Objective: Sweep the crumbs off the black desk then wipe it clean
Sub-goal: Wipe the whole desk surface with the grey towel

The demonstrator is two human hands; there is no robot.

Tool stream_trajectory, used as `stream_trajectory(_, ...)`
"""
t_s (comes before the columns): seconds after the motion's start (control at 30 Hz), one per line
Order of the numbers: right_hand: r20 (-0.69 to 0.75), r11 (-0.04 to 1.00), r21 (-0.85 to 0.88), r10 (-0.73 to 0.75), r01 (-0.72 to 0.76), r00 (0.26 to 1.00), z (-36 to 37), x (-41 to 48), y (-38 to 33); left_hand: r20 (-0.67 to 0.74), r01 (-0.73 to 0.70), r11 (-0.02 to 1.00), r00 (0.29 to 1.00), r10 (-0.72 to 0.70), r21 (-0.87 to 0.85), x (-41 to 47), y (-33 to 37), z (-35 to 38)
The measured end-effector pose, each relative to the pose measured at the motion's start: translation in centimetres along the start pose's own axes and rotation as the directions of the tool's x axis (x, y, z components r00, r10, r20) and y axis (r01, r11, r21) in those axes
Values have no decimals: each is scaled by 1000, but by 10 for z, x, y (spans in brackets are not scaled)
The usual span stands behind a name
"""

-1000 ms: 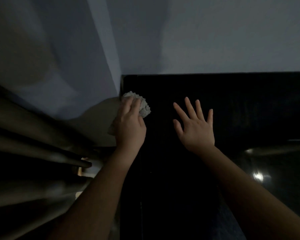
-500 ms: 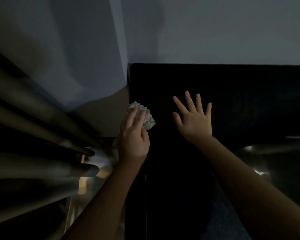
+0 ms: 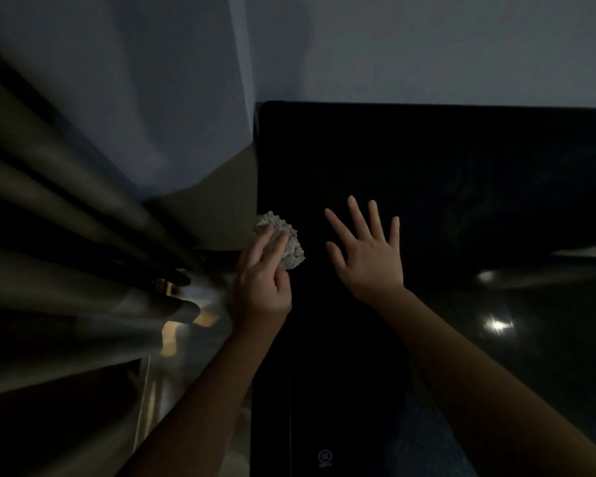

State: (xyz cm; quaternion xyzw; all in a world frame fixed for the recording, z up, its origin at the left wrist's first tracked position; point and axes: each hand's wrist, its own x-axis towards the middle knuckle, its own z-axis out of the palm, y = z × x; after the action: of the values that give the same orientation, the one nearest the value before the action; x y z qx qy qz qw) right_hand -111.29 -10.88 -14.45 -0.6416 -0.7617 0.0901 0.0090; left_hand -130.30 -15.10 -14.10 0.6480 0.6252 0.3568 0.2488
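Black desk (image 3: pixel 434 166) lies dark and glossy beneath both hands, running far ahead of the fingertips to a pale wall (image 3: pixel 427 46). Left hand (image 3: pixel 264 275) presses a crumpled white wad (image 3: pixel 286 239) onto the desk's left edge, fingers laid fairly straight over it. Right hand (image 3: pixel 369 258), just right of the wad, rests flat with fingers spread wide. Curtain folds (image 3: pixel 66 228) hang left of the left hand.
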Motion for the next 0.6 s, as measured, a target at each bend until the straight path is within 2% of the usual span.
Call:
stream_trajectory(0.23,30,1000,16,-3,3,1000,2,-36,-11,-2,-40,997,999,40,-72,-29,-4,-2)
stream_trajectory(0.43,51,1000,17,-22,21,998,3,-69,-19,-9,8,980,1000,-10,-196,-60,-5,-6)
stream_trajectory(0.6,75,999,4,-50,49,996,5,-102,-25,-37,1,981,999,-8,-192,-95,-4,-11)
